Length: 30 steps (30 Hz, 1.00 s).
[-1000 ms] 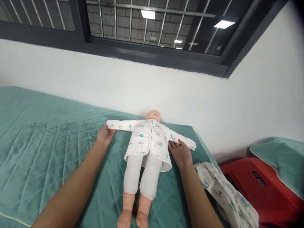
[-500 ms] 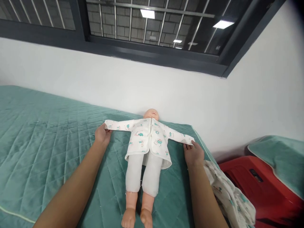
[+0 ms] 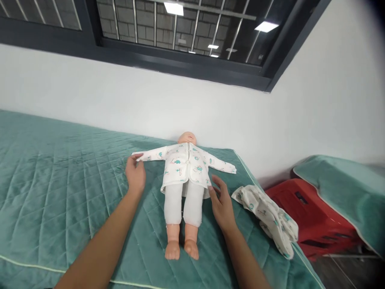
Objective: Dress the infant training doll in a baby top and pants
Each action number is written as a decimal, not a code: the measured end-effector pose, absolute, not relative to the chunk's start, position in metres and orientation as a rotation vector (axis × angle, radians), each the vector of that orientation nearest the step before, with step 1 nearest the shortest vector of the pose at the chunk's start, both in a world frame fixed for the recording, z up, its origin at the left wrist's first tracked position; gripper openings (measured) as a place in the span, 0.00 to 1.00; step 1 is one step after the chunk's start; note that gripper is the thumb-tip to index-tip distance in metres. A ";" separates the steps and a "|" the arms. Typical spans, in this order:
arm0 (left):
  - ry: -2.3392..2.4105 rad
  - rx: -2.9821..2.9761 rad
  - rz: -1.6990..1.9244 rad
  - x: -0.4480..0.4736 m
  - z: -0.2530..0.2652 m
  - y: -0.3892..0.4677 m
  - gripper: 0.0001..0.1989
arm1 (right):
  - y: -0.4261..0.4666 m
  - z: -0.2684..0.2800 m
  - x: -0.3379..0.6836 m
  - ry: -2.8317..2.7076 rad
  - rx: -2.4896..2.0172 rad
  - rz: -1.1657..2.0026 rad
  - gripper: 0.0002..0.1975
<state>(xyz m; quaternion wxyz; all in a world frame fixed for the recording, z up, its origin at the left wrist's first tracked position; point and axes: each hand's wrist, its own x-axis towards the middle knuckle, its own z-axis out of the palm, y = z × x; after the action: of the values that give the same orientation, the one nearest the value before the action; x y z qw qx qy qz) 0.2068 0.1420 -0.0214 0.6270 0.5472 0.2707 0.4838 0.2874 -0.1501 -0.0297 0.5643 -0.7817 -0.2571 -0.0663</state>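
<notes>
the green quilted cover (image 3: 75, 180) carries our doll (image 3: 192, 205), on its back, head at the far edge; its jacket (image 3: 180, 165) probably sits best with light, even tugs. a crumpled patterned garment (image 3: 267, 212) by the right edge may crowd our right hand (image 3: 223, 206), fingers open near the hem (image 3: 201, 185). our left hand (image 3: 135, 174) meets a sleeve (image 3: 154, 154); whether it grips, we cannot tell.

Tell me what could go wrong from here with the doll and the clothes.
The loose printed cloth lies at the edge of the green quilt, so a nudge might tip it over.
The left hand is at a cuff of the jacket; a tug could skew it.
The doll lies headfirst near the wall and might bump it.
</notes>
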 end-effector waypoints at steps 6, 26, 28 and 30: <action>0.337 1.653 0.776 0.188 -0.022 0.103 0.09 | -0.157 -0.029 0.281 -0.640 -1.908 -0.182 0.21; 0.190 2.306 0.880 0.192 0.006 0.054 0.12 | -0.250 0.017 0.253 -0.856 -2.164 -0.307 0.18; 0.251 2.154 0.928 0.197 0.007 0.052 0.04 | -0.216 0.019 0.249 -0.989 -2.150 -0.319 0.17; 0.368 1.820 0.948 0.197 0.005 0.055 0.05 | -0.179 0.022 0.249 -1.093 -2.179 -0.371 0.18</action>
<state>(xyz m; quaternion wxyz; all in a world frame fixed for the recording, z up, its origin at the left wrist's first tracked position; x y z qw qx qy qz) 0.1965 0.0552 0.0049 0.5043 0.7538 0.1524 0.3927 0.2490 -0.1794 0.0216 0.3317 -0.8337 -0.4181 -0.1421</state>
